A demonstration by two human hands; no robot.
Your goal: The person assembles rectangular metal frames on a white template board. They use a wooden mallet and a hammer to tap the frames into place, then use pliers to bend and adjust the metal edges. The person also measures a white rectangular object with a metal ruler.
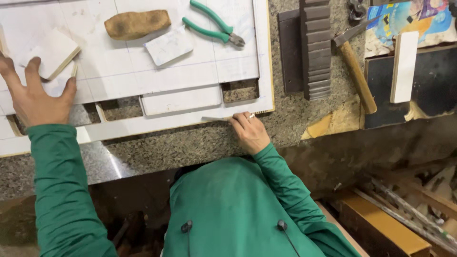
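On white board (190, 71), left hand (35, 97) flat; right hand (250, 133) gripping thin blade (214, 118).

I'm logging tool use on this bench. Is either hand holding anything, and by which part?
The right hand grips a thin metal blade at its right end. The left hand holds nothing; it presses flat on the white board.

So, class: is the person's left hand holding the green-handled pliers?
No. The left hand lies flat on the white board, while the green-handled pliers lie untouched near the board's far edge.
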